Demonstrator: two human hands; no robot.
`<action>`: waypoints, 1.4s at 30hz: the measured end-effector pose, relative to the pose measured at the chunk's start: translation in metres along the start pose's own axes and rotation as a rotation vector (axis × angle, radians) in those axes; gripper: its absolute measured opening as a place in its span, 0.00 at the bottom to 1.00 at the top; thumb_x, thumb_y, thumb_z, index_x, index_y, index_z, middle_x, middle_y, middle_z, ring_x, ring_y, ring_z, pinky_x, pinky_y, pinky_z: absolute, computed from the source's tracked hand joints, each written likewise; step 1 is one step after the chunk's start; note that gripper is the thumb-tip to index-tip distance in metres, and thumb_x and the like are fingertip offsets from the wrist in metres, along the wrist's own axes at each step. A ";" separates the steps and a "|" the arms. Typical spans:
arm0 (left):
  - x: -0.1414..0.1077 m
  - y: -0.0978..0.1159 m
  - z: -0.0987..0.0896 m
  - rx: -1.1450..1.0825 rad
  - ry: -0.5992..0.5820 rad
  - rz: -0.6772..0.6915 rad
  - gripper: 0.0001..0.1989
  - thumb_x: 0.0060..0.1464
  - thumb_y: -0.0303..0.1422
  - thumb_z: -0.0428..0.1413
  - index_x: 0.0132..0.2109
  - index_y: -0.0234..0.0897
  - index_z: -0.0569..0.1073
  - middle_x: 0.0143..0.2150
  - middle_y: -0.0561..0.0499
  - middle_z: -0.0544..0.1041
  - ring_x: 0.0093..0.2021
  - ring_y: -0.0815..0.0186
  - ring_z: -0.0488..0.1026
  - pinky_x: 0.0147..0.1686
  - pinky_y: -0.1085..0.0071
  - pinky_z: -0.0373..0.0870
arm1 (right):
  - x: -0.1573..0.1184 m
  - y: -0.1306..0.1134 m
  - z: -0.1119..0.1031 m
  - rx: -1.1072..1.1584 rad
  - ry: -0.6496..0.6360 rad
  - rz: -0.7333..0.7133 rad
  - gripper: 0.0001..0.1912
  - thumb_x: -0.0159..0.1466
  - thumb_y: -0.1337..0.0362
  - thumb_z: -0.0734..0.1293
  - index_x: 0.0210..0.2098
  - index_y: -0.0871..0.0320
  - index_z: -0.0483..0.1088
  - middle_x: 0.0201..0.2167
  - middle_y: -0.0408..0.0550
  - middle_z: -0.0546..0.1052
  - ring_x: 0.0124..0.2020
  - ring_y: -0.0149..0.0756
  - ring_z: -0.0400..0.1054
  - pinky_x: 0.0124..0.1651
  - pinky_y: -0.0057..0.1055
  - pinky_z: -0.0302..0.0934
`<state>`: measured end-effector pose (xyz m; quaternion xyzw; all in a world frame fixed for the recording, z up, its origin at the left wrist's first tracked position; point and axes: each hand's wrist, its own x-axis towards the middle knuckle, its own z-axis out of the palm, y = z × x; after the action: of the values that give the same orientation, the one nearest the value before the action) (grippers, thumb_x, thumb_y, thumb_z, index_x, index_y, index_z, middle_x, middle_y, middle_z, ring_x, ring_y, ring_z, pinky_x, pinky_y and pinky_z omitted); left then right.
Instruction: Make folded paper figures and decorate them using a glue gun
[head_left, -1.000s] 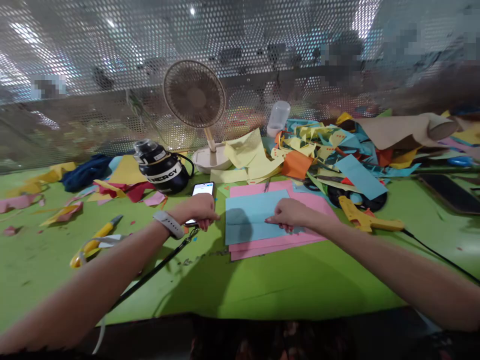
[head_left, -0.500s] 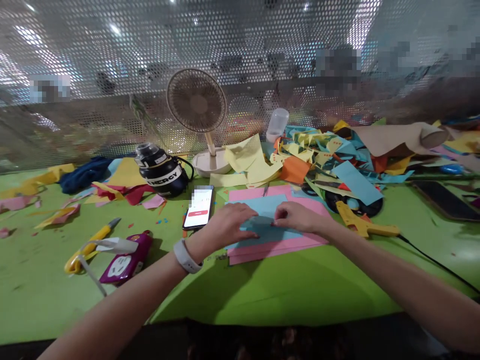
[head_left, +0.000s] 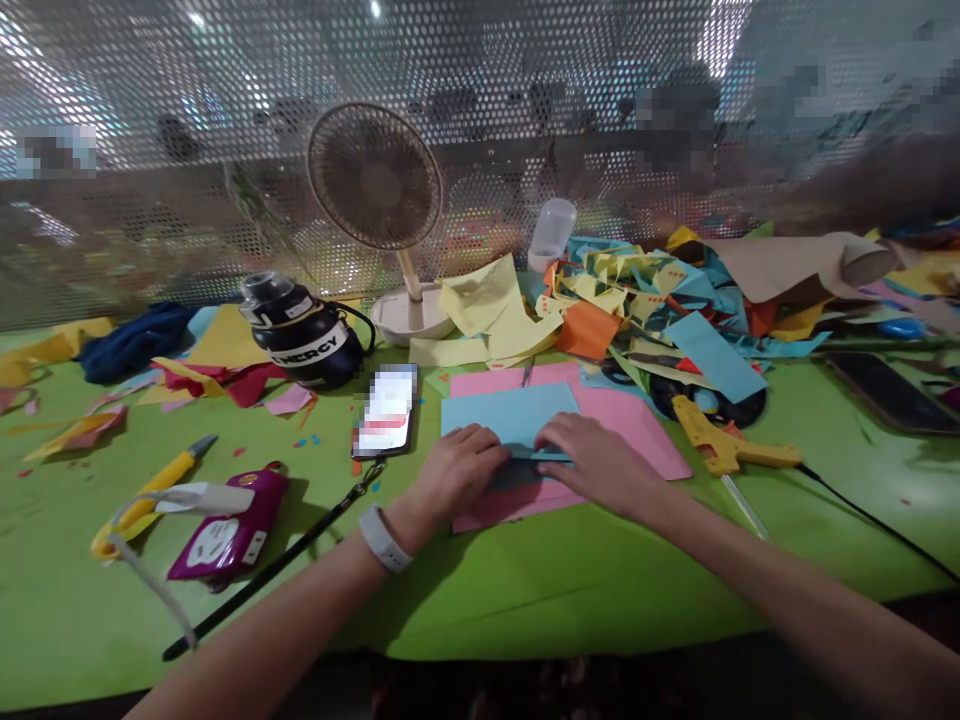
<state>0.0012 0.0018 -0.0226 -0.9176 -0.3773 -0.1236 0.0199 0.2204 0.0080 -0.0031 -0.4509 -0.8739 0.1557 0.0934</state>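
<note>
Blue paper (head_left: 506, 408) partly under left fingers (head_left: 480, 438), right fingers (head_left: 561, 430).

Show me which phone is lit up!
The phone between the left hand and the dark bottle: its screen glows. The other phone, at the picture's right edge, has a dark screen.

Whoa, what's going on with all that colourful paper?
A person has both hands on a sheet of blue paper. The left hand and right hand are at its near edge; how firmly they grip is hard to tell. Pink paper lies under it on the green table. A phone lies beside the left hand, a yellow glue gun sits off to the right, and a messy heap of paper scraps lies behind.
</note>
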 end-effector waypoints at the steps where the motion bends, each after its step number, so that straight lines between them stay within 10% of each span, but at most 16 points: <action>1: -0.001 0.000 -0.001 -0.018 0.001 -0.001 0.10 0.61 0.25 0.49 0.38 0.35 0.76 0.34 0.46 0.76 0.35 0.62 0.71 0.34 0.66 0.70 | -0.002 -0.002 0.003 -0.057 0.004 -0.012 0.07 0.64 0.61 0.66 0.41 0.56 0.69 0.42 0.50 0.73 0.45 0.43 0.66 0.46 0.38 0.59; 16: -0.012 -0.007 -0.005 -0.240 0.088 -0.004 0.10 0.63 0.28 0.48 0.40 0.34 0.75 0.36 0.46 0.76 0.37 0.63 0.72 0.35 0.66 0.73 | -0.009 0.003 0.029 -0.209 0.357 -0.208 0.10 0.68 0.67 0.60 0.35 0.59 0.73 0.31 0.48 0.74 0.35 0.38 0.64 0.42 0.38 0.58; 31: -0.008 -0.007 0.004 -0.284 0.094 -0.306 0.07 0.61 0.33 0.52 0.36 0.37 0.72 0.32 0.50 0.75 0.33 0.63 0.71 0.34 0.62 0.68 | -0.001 0.001 0.027 -0.001 0.230 0.117 0.11 0.69 0.63 0.59 0.33 0.56 0.70 0.33 0.47 0.74 0.37 0.39 0.66 0.41 0.36 0.53; 42: -0.018 0.035 0.014 0.110 -0.070 -0.093 0.22 0.63 0.29 0.41 0.59 0.21 0.64 0.62 0.35 0.66 0.63 0.54 0.61 0.62 0.56 0.54 | 0.000 0.001 0.024 0.065 0.195 0.227 0.07 0.65 0.61 0.63 0.32 0.54 0.70 0.34 0.45 0.75 0.39 0.38 0.67 0.42 0.36 0.54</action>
<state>0.0166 -0.0340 -0.0381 -0.9003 -0.4264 -0.0712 0.0512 0.2135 0.0044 -0.0256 -0.5565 -0.7986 0.1490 0.1741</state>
